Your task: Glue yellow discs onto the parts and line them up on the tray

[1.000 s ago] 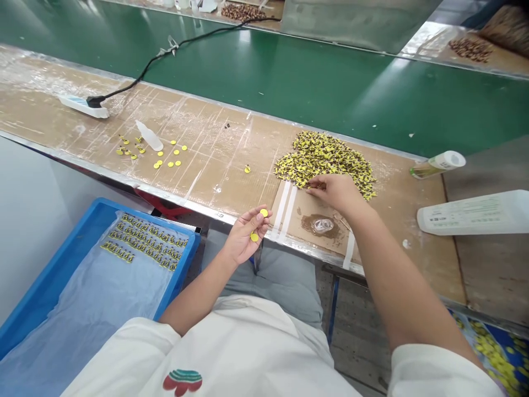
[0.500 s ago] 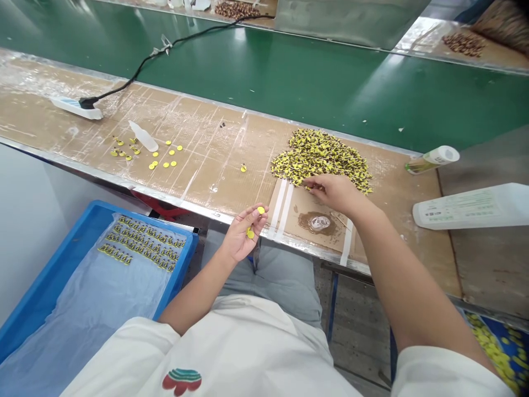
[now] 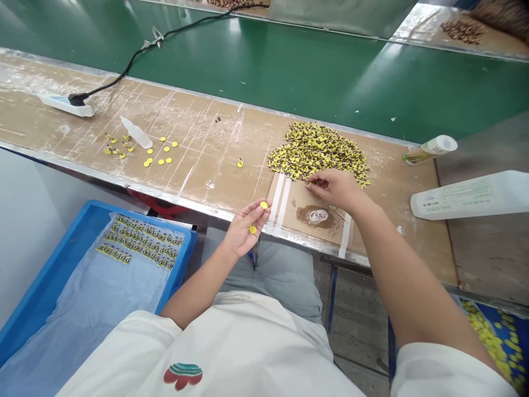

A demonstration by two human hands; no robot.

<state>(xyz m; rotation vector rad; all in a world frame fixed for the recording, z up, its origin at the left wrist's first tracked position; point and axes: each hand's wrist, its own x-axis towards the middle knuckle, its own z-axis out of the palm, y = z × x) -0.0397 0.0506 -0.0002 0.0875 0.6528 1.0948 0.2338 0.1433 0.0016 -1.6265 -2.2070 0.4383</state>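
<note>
My left hand point(image 3: 247, 227), palm up at the bench edge, pinches a small yellow disc point(image 3: 263, 205) between thumb and finger. A second yellow disc point(image 3: 252, 229) rests against its fingers. My right hand point(image 3: 330, 186) is at the near edge of a heap of small yellow-and-dark pieces point(image 3: 318, 151). Its thumb and fingertips are pinched together; whatever is between them is too small to make out. Below that hand, a clear shallow blob or dish point(image 3: 318, 216) sits in a wet brown patch on taped cardboard, with a thin stick point(image 3: 339, 214) beside it.
Loose yellow discs point(image 3: 166, 149) and a white squeeze bottle point(image 3: 136, 132) lie on the left. A power strip point(image 3: 66, 105) with a black cable lies farther left. Rows of finished-looking pieces point(image 3: 140, 240) stand in a blue tray point(image 3: 190, 242). Two bottles, one large white point(image 3: 467, 196), lie at right.
My right hand has shifted slightly back from the heap, its fingertips pinched. My left hand still holds the yellow discs at nearly the same place. The view has tilted slightly.
</note>
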